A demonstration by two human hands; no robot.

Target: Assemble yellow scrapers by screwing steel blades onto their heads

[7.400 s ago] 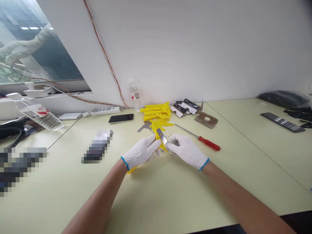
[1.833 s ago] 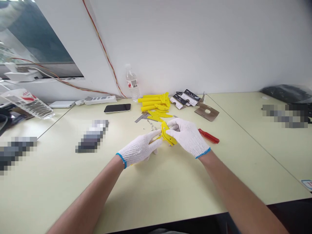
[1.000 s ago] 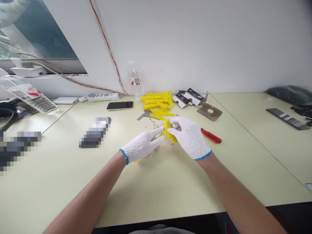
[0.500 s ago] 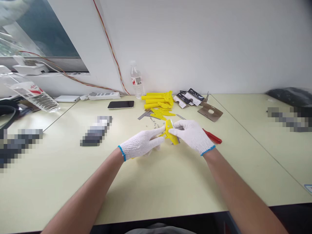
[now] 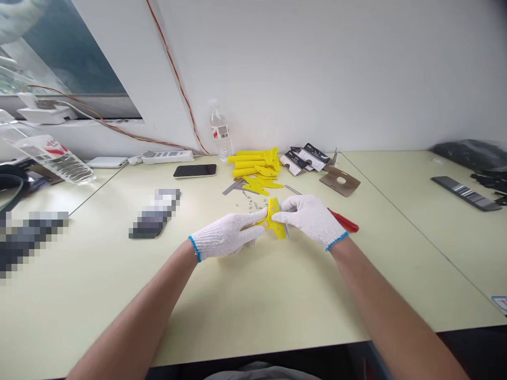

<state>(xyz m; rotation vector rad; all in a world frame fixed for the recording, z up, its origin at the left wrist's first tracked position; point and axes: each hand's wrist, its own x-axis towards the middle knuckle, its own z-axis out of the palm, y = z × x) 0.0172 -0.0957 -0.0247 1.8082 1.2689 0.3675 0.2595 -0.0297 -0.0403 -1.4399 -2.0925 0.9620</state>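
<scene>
Both my hands wear white knit gloves with blue cuffs. A yellow scraper [image 5: 279, 228] with a metal blade along its right edge is held between them above the table. My left hand [image 5: 229, 232] is closed round its handle side, which the glove mostly hides. With thumb and fingers, my right hand [image 5: 311, 219] pinches the scraper's head near the blade. Small screws [image 5: 250, 203] lie scattered just behind the scraper. Beyond them are loose yellow plates [image 5: 259, 184], grey blades [image 5: 234, 186] and a stack of yellow scraper handles [image 5: 251, 161]. A red-handled tool [image 5: 344, 219] lies partly behind my right hand.
A phone [image 5: 195, 170], a water bottle [image 5: 221, 132] and a power strip [image 5: 168, 157] stand along the wall. Printed cards [image 5: 315, 157] and a brown cardboard piece [image 5: 339, 182] lie back right. Another bottle [image 5: 59, 158] leans at the left. A dark strip [image 5: 465, 193] lies far right.
The scraper's head has turned slightly, so its face points more toward me. Both hands keep hold of it in nearly the same place; the view has shifted a little.
</scene>
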